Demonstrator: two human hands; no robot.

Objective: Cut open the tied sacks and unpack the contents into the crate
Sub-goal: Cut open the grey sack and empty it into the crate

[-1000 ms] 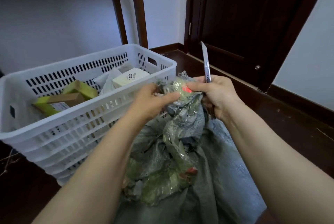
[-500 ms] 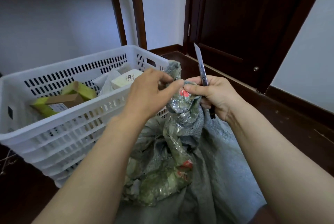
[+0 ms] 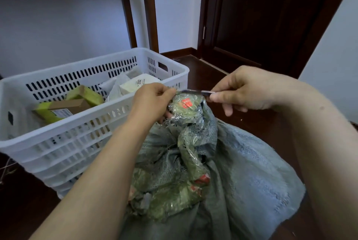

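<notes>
A grey woven sack lies on the dark floor in front of me. Its neck is bound with crinkled clear tape that carries green and red print. My left hand pinches the taped neck at its top. My right hand grips a utility knife; the blade lies flat and points left, with its tip at the top of the taped knot beside my left fingers. The white slotted plastic crate stands just left of the sack.
Inside the crate lie a green and brown box, a white box and white packets. Dark wooden shelf legs rise behind the crate. A dark door stands at the back right, a white wall on the right.
The knife has swung from upright to level, its tip now at the taped knot. My right hand moved to the right, away from the knot. My left hand keeps its hold.
</notes>
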